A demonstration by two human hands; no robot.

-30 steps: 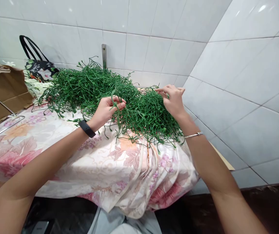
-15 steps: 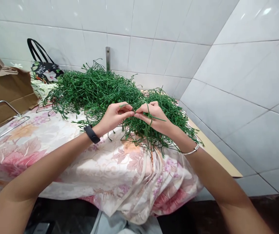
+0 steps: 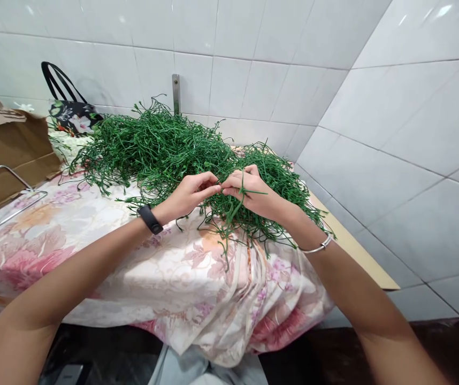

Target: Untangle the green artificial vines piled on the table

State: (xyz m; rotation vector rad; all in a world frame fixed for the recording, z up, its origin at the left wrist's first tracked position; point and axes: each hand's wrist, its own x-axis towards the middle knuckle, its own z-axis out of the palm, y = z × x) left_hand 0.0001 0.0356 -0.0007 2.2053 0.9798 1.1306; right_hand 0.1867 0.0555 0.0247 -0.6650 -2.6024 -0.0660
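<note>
A large heap of thin green artificial stems lies tangled on the cloth-covered table. In front of its right part my two hands meet, fingertips almost touching. My left hand, below a black wristband, pinches with thumb and forefinger at the end of a green stem; the small grip point is partly hidden. My right hand, with a silver bangle on the wrist, is closed on the same green stem. Its branching tips cross over the back of the fingers, and part of it hangs below the hand.
A flowered tablecloth covers the table, bunched at the front. At left stand a cardboard box, a bent metal wire frame and a black floral bag. Tiled walls close off the back and right.
The stem has shifted: its branching tips lie differently across my right hand, and a strand now hangs lower over the cloth. The green tip over my left fingers is gone from sight.
</note>
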